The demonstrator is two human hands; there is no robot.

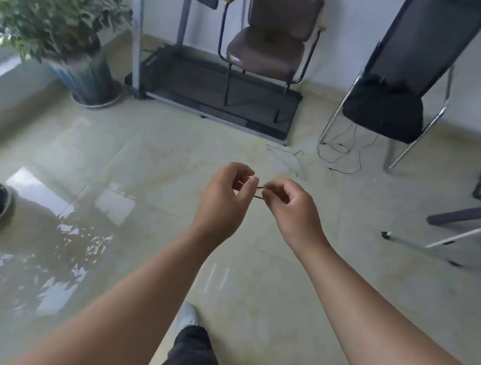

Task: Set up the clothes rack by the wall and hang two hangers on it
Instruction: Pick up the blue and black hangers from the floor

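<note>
My left hand (226, 198) and my right hand (289, 207) meet in the middle of the view above the floor. Both pinch a small thin dark loop (258, 192), like a rubber band, stretched between their fingertips. A thin wire hanger (289, 160) lies flat on the tiled floor beyond my hands, near the treadmill's front corner. A folded metal frame with grey and silver bars (447, 229) lies on the floor at the right edge; whether it is the clothes rack I cannot tell.
A treadmill (212, 92) stands against the far wall with a brown armchair (271, 48) on its belt. A black folding chair (385, 107) leans at the right, a thin cable (343, 156) below it. Potted plants (78, 63) stand left. My foot (188, 316) is below.
</note>
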